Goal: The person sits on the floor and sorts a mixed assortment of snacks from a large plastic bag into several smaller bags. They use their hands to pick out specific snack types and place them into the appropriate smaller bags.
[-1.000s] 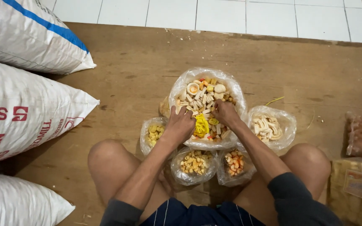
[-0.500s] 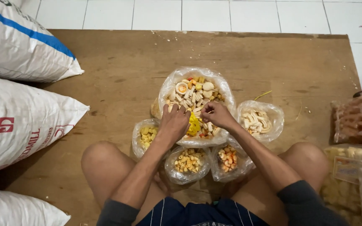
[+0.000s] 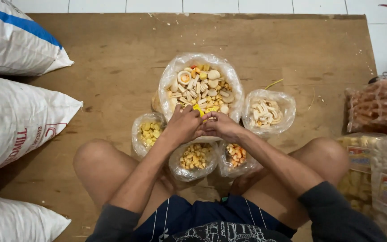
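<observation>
A large clear plastic bag [image 3: 174, 67] full of mixed raw crackers stands open on the wooden board in front of my crossed legs. My left hand [image 3: 182, 127] and my right hand [image 3: 220, 126] meet at its near edge, fingers curled together over the crackers and a yellow piece [image 3: 198, 109]. What the fingers pinch is hidden. Small bags ring the big one: yellow cubes [image 3: 148, 132], pale yellow curls [image 3: 193, 157], orange pieces [image 3: 235, 154] and white curls [image 3: 266, 112].
White woven sacks [image 3: 19, 125] lie stacked along the left. Packets of crackers [image 3: 377, 107] pile up at the right edge. The brown wooden board [image 3: 104, 54] ends at white floor tiles at the top. My bare knees flank the bags.
My hands have drawn back from the middle of the big bag to its near edge and come together. The camera has tilted down and closer.
</observation>
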